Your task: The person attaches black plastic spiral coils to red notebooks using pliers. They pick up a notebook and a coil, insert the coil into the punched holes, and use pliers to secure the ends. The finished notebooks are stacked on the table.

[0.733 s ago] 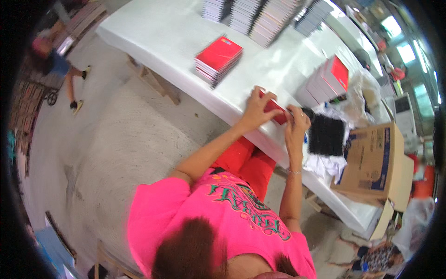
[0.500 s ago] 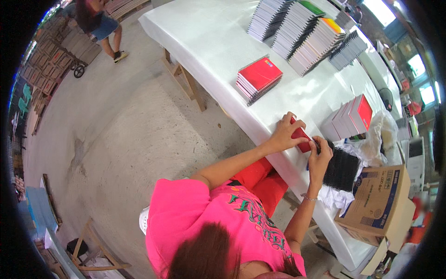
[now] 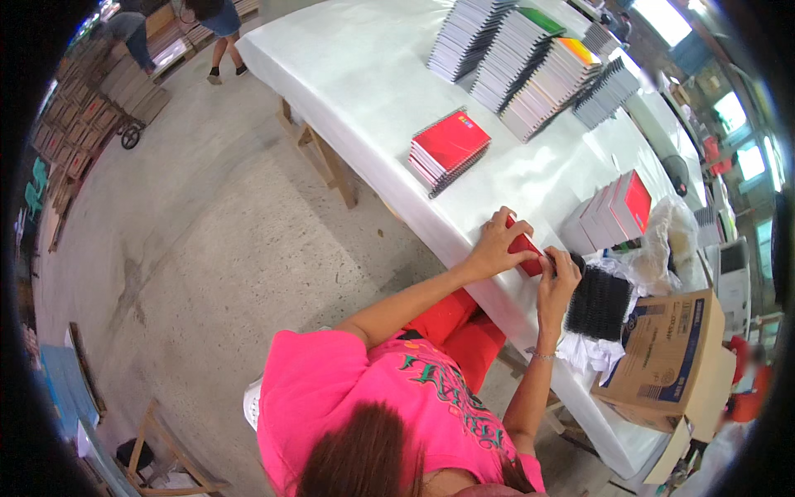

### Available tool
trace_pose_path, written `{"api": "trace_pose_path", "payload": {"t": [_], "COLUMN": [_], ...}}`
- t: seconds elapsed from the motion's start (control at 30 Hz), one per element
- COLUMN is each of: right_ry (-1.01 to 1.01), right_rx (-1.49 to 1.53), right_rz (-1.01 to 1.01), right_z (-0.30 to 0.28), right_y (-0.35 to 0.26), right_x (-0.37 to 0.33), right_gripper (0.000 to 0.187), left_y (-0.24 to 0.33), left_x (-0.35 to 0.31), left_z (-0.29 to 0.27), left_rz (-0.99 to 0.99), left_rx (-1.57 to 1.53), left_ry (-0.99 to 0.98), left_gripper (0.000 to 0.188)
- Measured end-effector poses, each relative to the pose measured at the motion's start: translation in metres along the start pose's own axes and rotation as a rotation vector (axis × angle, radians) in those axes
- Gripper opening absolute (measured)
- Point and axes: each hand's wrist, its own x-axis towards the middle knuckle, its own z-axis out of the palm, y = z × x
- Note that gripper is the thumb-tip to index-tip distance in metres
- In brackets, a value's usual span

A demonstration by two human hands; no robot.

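My left hand (image 3: 495,246) grips a small red notebook (image 3: 524,245) upright on its edge, near the front side of the white-covered table (image 3: 356,91). At the notebook's near right end, my right hand (image 3: 561,277) is closed in a pinch; whatever its fingers hold is hidden. Right beside that hand lies a dark pile of black spiral binding coils (image 3: 598,303) on white wrapping (image 3: 590,351). A short stack of spiral-bound red notebooks (image 3: 451,142) sits beyond my left hand. To the right, red-covered books without visible coils (image 3: 609,212) lean together.
Tall stacks of spiral notebooks (image 3: 520,62) stand at the table's far side. An open cardboard box (image 3: 662,356) sits on the near right end, with clear plastic wrap (image 3: 669,240) behind it. Other people (image 3: 224,29) and wooden crates (image 3: 79,124) are at the far left.
Both hands keep hold at the notebook, with little change in grip. The whole view has shifted slightly. In the background one person has moved, and another has come into view.
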Motion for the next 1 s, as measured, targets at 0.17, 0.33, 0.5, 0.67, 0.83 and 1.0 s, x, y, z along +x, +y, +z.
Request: {"api": "trace_pose_path", "payload": {"t": [0.17, 0.33, 0.5, 0.67, 0.83, 1.0], "right_ry": [-0.01, -0.021, 0.016, 0.073, 0.152, 0.165], "right_rx": [-0.033, 0.085, -0.033, 0.01, -0.058, -0.038], "right_rz": [0.028, 0.078, 0.021, 0.095, 0.043, 0.102], "right_z": [0.012, 0.012, 0.006, 0.006, 0.013, 0.012], "right_y": [0.018, 0.011, 0.007, 0.001, 0.004, -0.001], "right_x": [-0.004, -0.005, -0.009, -0.009, -0.008, -0.009], "right_gripper": [0.015, 0.015, 0.014, 0.012, 0.009, 0.008], "left_y": [-0.021, -0.007, -0.001, 0.005, 0.005, 0.0], "left_x": [0.005, 0.006, 0.003, 0.003, 0.003, 0.004], "left_z": [0.013, -0.005, -0.001, -0.006, -0.008, -0.007], "left_rz": [0.127, 0.069, 0.078, 0.084, 0.087, 0.088], "left_rx": [-0.004, -0.02, -0.031, -0.036, -0.059, -0.038], "left_ry": [0.054, 0.004, -0.024, -0.065, -0.089, -0.097], "left_gripper": [0.052, 0.045, 0.042, 0.045, 0.046, 0.056]}}
